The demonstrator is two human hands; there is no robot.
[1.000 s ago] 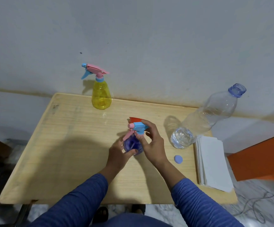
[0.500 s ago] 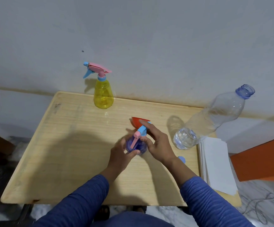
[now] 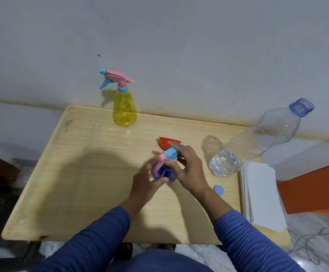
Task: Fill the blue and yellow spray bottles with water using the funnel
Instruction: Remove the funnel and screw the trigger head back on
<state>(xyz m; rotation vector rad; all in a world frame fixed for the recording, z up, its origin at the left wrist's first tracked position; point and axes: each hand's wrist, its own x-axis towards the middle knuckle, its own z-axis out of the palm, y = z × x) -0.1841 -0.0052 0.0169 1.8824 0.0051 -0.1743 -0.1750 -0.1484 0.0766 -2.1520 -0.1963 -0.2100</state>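
The blue spray bottle (image 3: 162, 173) stands mid-table, and my left hand (image 3: 147, 182) grips its body from the left. My right hand (image 3: 187, 165) holds the bottle's blue and pink spray head (image 3: 169, 154) at the neck, index finger stretched over the top. Just behind them lies the red funnel (image 3: 165, 143), partly hidden by my fingers. The yellow spray bottle (image 3: 124, 111), with its pink and blue spray head on, stands at the table's far edge near the wall. A clear water bottle (image 3: 258, 140) stands uncapped at the right, water in its lower part.
A small blue cap (image 3: 218, 190) lies on the wooden table (image 3: 81, 173) right of my right wrist. A stack of white paper (image 3: 262, 193) sits at the table's right edge. An orange surface (image 3: 317, 189) is beyond it, and the wall is close behind.
The spray head on the blue bottle has turned under my right hand, its pink trigger swinging round to the left. My left hand has kept its hold on the body.
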